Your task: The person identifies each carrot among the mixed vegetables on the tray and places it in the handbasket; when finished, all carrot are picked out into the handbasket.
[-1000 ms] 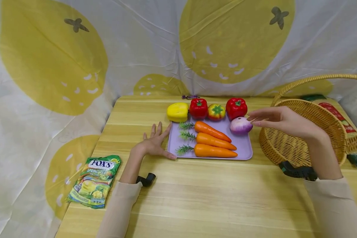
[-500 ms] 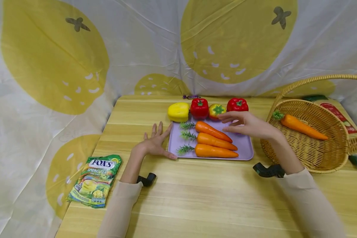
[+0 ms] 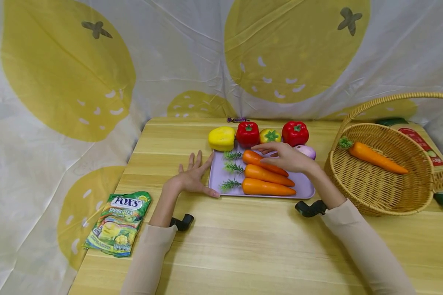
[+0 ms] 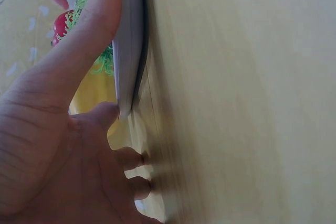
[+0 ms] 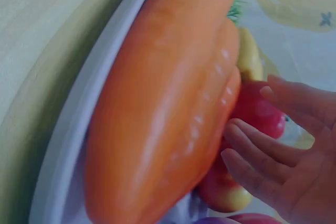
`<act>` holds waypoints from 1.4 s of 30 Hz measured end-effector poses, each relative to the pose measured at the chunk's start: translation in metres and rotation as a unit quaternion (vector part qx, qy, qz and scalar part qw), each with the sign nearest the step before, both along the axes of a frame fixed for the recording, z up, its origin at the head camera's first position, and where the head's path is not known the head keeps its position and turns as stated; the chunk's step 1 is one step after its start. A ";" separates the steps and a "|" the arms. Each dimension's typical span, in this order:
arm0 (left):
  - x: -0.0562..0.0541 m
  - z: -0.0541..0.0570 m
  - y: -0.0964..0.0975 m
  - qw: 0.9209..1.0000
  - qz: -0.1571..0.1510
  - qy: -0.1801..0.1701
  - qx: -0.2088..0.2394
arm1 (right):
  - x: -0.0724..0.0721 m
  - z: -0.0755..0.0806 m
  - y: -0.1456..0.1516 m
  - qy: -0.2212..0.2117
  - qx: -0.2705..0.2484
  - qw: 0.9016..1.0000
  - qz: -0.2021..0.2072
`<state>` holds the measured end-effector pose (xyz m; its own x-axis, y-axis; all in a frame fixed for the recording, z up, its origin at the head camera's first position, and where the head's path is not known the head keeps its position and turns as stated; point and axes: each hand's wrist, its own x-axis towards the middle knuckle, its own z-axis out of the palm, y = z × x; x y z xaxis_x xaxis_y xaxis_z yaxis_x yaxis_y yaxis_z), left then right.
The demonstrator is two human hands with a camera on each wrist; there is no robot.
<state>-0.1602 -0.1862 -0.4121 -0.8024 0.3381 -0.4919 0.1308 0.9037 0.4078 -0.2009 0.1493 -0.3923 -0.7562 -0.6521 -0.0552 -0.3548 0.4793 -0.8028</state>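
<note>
A lilac tray [image 3: 303,189] holds three orange carrots [image 3: 267,187] with green leafy tops. Spread wide, my left hand [image 3: 192,179] rests at the tray's left side, thumb and index finger on its rim in the left wrist view. Over the farthest carrot [image 3: 250,157] is my right hand [image 3: 289,159], fingers fairly straight, gripping nothing. The right wrist view shows its fingertips beside the carrots; I cannot tell whether they touch. Along the tray's back stand a yellow pepper [image 3: 220,138], two red peppers [image 3: 248,134] and a yellow-red tomato [image 3: 270,135]. A purple onion [image 3: 307,151] is partly hidden behind my right hand.
A wicker basket [image 3: 369,192] with a tall handle stands at right, holding one carrot [image 3: 378,157]. Behind it lies a package [image 3: 421,143]. A green Fox's candy bag [image 3: 118,223] is at left. A small purple-wrapped item [image 3: 238,120] lies near the back edge.
My right hand has moved left from beside the onion, across the tray to the farthest carrot. The basket's carrot, earlier hidden by that hand, now shows. My left hand stays put.
</note>
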 end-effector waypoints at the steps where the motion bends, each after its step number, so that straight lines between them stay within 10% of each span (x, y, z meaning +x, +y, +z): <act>1: 0.000 0.000 0.000 1.000 0.000 0.000 0.000 | -0.001 -0.002 -0.001 0.001 -0.002 1.000 0.003; 42: 0.000 -0.001 0.000 1.000 -0.004 0.005 -0.001 | -0.014 -0.018 -0.002 0.030 0.012 0.999 -0.027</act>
